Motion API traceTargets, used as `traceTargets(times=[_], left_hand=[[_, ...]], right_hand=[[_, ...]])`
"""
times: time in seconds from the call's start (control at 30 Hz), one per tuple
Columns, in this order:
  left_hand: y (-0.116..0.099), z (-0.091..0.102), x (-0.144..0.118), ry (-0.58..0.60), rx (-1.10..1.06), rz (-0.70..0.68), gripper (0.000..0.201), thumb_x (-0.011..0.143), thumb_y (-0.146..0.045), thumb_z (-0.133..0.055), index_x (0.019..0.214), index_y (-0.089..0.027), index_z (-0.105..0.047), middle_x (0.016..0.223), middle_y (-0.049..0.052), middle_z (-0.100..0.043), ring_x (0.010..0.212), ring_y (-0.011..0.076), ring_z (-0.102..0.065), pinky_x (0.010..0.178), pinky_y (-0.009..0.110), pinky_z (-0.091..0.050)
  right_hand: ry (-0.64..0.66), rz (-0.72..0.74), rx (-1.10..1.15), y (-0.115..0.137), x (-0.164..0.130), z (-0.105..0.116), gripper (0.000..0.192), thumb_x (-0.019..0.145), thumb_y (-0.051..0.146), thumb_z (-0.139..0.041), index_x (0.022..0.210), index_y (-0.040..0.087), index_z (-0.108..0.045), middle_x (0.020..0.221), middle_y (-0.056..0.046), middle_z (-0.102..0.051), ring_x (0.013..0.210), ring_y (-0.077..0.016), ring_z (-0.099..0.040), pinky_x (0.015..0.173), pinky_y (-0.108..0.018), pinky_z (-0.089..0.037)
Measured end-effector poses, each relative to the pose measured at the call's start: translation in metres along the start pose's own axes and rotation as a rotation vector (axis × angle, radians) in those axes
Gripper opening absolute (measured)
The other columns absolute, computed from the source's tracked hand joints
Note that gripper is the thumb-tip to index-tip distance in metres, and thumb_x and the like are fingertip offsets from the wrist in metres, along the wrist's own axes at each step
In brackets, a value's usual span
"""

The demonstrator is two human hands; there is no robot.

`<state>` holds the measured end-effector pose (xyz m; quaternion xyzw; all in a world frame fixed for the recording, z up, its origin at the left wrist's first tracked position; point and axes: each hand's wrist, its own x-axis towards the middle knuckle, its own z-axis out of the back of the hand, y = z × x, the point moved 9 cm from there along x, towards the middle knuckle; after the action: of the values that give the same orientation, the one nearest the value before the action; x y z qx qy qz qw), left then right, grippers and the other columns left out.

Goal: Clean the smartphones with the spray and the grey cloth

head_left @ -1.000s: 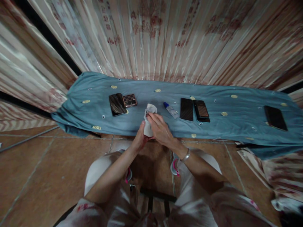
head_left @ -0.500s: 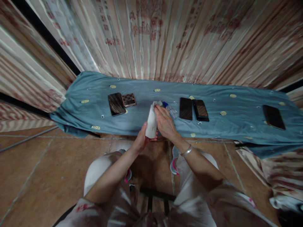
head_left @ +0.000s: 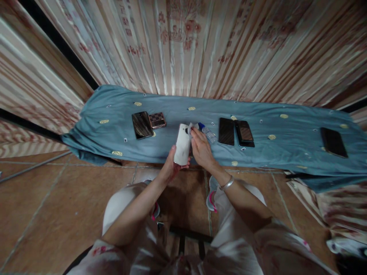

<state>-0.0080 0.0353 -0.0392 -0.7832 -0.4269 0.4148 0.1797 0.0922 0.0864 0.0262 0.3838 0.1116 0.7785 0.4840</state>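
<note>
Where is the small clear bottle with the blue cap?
The small clear bottle with the blue cap lies on the blue cloth, between the right hand and a dark phone.

Head view, downward over hands.

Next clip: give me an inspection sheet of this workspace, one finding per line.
Surface: blue-grey cloth with small yellow motifs, spread flat along the curtain.
Job's things: white phone held upright; small white wipe pressed at its top end.
Clutter: clear little bottle with blue cap; dark phone beside a checkered case; two dark phones side by side; one dark phone far right.
Grippers: left hand grips the white phone's lower end; right hand holds the wipe.
Cables: nothing seen.
Surroundings: striped beige-red curtain; brown tiled floor.
</note>
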Motion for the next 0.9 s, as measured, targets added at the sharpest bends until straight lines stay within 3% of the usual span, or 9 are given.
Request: traceTargets(times=[0.13,0.5,0.67,0.9], left_hand=[[-0.004,0.003,0.001,-0.022,-0.017,-0.013,0.064,0.097,-0.057,-0.028,0.094,-0.008,-0.068,0.068,0.01,-0.07,0.053,0.015,-0.063,0.051,0.024,-0.051],[-0.019,0.009,0.001,-0.046,-0.083,-0.073,0.057,0.097,-0.055,-0.03,0.105,-0.012,-0.067,0.067,0.006,-0.07,0.054,0.0144,-0.064,0.052,0.024,-0.053],[-0.01,0.007,0.002,-0.026,-0.007,-0.05,0.062,0.097,-0.056,-0.028,0.096,-0.009,-0.067,0.067,0.009,-0.07,0.055,0.0151,-0.064,0.052,0.025,-0.052],[0.002,0.009,0.006,-0.025,0.082,-0.082,0.058,0.091,-0.06,-0.043,0.098,-0.007,-0.067,0.07,0.01,-0.07,0.054,0.0154,-0.064,0.053,0.025,-0.052]], right_hand=[[0.019,-0.034,0.032,0.0,-0.003,-0.005,0.047,0.101,0.027,-0.027,0.142,0.017,-0.047,0.148,-0.014,-0.048,0.139,-0.0222,-0.043,0.117,-0.049,-0.034],[0.103,0.025,0.03,0.023,-0.015,-0.017,0.046,0.1,0.026,-0.029,0.141,0.013,-0.048,0.146,-0.017,-0.049,0.137,-0.0252,-0.043,0.114,-0.049,-0.038],[0.034,-0.026,0.024,0.008,-0.007,-0.008,0.045,0.1,0.026,-0.029,0.138,0.013,-0.051,0.144,-0.017,-0.051,0.135,-0.0245,-0.045,0.115,-0.049,-0.036],[-0.012,-0.04,0.001,-0.001,0.0,0.003,0.047,0.1,0.027,-0.028,0.14,0.013,-0.049,0.145,-0.017,-0.051,0.137,-0.0262,-0.043,0.116,-0.053,-0.034]])
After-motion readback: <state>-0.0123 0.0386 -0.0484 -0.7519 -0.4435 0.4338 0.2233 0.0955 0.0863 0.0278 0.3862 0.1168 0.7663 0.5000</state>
